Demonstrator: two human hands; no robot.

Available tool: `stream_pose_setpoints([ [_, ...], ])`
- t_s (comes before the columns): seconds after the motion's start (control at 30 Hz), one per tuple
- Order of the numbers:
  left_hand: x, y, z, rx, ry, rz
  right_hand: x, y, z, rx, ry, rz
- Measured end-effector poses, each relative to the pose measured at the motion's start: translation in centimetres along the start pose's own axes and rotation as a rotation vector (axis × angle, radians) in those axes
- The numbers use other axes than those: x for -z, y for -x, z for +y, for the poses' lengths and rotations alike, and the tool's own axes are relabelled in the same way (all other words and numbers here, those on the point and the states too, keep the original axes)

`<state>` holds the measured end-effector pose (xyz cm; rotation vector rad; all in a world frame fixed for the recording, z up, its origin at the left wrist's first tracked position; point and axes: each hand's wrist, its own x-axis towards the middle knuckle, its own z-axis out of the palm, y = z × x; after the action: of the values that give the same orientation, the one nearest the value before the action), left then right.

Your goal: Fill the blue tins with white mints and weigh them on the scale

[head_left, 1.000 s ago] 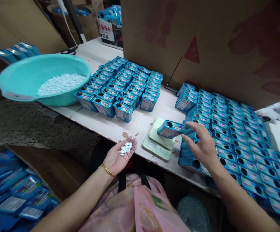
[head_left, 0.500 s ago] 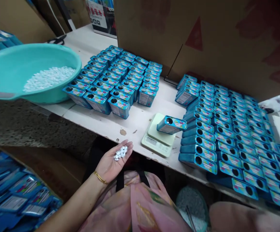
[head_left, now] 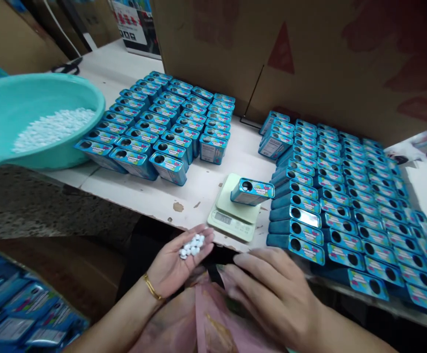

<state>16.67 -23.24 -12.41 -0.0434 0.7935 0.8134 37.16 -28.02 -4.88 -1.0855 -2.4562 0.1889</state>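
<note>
My left hand [head_left: 178,262] lies palm up in front of the table edge, fingers stretched out, with a small pile of white candies [head_left: 192,247] in it. To its right hovers my right hand [head_left: 276,289], slightly blurred, back upward, its fingers loosely bent and apart with nothing seen in them. Beyond the hands a pale green kitchen scale [head_left: 231,223] bears one blue tin [head_left: 253,191]. This tin stands upright with a round hole in its top, and white candies show inside. Its display is lit, but I cannot read it surely.
A turquoise basin [head_left: 84,130] with many white candies [head_left: 53,128] stands at the left. Blue tins [head_left: 132,157] fill the table's left middle, and more tins [head_left: 305,250] stand in rows at right. A large cardboard box [head_left: 217,59] closes the back. Below left, a carton [head_left: 55,269] holds blue tins.
My right hand has come into view from the lower right, beside the left one. My left hand, still bearing the candies, has shifted slightly right. The view has turned a little to the right.
</note>
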Motion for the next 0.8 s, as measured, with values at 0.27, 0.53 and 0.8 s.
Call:
stream_pose_setpoints([
  [0.27, -2.3, -0.1, -1.4, 0.077, 0.010, -0.039, -0.7, -2.6, 6.2, -0.333, 0.128, 0.135],
  [0.53, -3.8, -1.5, 0.7, -0.065, 0.072, -0.039, -0.4, -4.1, 12.4, -0.441, -0.016, -0.013],
  [0.8, -4.8, -3.1, 1.4, -0.164, 0.132, -0.085, 1.4, -5.6, 5.9, -0.158, 0.341, -0.063],
])
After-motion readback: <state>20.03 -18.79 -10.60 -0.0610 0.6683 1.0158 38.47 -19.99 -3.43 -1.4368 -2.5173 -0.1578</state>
